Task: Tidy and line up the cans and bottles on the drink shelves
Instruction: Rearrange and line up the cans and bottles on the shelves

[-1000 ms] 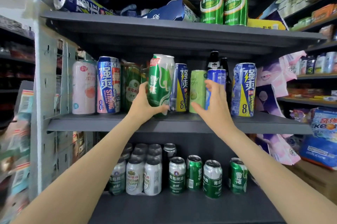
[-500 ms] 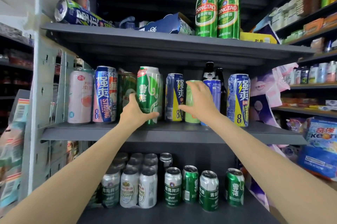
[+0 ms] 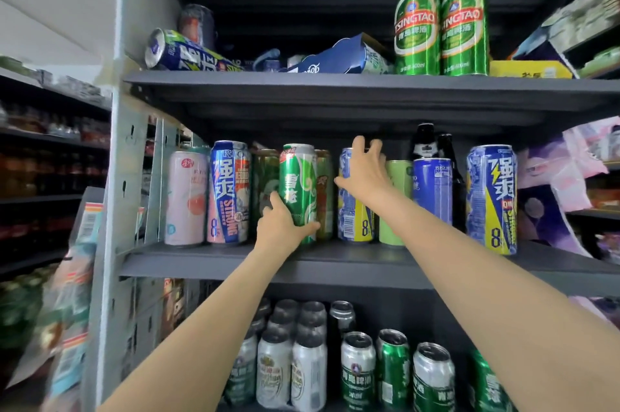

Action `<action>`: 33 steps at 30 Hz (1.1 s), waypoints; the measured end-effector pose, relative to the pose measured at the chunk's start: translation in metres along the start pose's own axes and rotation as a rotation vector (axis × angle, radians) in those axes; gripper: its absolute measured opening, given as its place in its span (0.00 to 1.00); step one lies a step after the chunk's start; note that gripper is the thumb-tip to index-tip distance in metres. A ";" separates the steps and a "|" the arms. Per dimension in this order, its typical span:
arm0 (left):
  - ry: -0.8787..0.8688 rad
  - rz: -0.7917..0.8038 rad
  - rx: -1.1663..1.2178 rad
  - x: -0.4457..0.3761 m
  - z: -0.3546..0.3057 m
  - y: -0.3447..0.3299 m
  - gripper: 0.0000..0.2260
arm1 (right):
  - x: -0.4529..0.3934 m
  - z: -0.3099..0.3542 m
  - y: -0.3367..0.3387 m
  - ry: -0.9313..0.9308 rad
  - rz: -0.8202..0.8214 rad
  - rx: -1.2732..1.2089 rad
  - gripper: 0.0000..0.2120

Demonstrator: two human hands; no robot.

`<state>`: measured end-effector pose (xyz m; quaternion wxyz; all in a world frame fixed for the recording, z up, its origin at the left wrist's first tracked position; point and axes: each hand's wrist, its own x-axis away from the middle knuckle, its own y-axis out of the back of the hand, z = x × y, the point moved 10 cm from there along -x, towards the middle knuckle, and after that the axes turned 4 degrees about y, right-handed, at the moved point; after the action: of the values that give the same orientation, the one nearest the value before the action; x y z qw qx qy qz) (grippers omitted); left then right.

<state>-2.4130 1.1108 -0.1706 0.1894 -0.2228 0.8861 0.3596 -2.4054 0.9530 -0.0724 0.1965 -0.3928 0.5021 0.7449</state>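
On the middle shelf (image 3: 335, 260) a row of tall cans stands upright. My left hand (image 3: 281, 227) grips the lower part of a green can (image 3: 298, 183) near the row's middle. With fingers spread and straight, my right hand (image 3: 365, 173) lies against the upper part of a blue-and-yellow can (image 3: 352, 213). A light green can (image 3: 397, 207) and a blue can (image 3: 432, 190) stand just right of it, and a brown-green can (image 3: 324, 197) sits between the two hands. At the left are a pink can (image 3: 186, 198) and a blue "Strong" can (image 3: 229, 193).
Dark bottles (image 3: 424, 143) stand behind the blue can, and another blue-and-yellow can (image 3: 491, 200) stands at the right. The top shelf holds a can lying on its side (image 3: 181, 52), a blue carton (image 3: 335, 56) and two Tsingtao cans (image 3: 439, 22). Several cans (image 3: 308, 371) fill the lower shelf.
My right hand has let go of the light green can and moved up and left onto the blue-and-yellow can. My left hand keeps its grip on the green can, now upright.
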 end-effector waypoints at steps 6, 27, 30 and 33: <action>-0.448 -0.552 -0.051 0.045 -0.031 0.074 0.25 | 0.025 0.015 0.025 0.084 -0.147 -0.152 0.34; -0.326 -0.334 -0.108 -0.012 -0.037 0.135 0.27 | 0.033 0.056 0.067 0.293 0.285 -0.272 0.37; -0.425 -0.198 -0.007 -0.004 -0.063 0.156 0.25 | 0.030 0.057 0.080 0.234 0.496 -0.352 0.38; -0.424 0.069 0.022 0.001 -0.088 0.170 0.25 | 0.016 0.058 0.118 0.112 0.647 -0.403 0.40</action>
<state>-2.5195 1.1564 -0.0184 0.3615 -0.1095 0.8375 0.3949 -2.5186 0.9550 -0.0040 -0.1577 -0.2849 0.4537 0.8295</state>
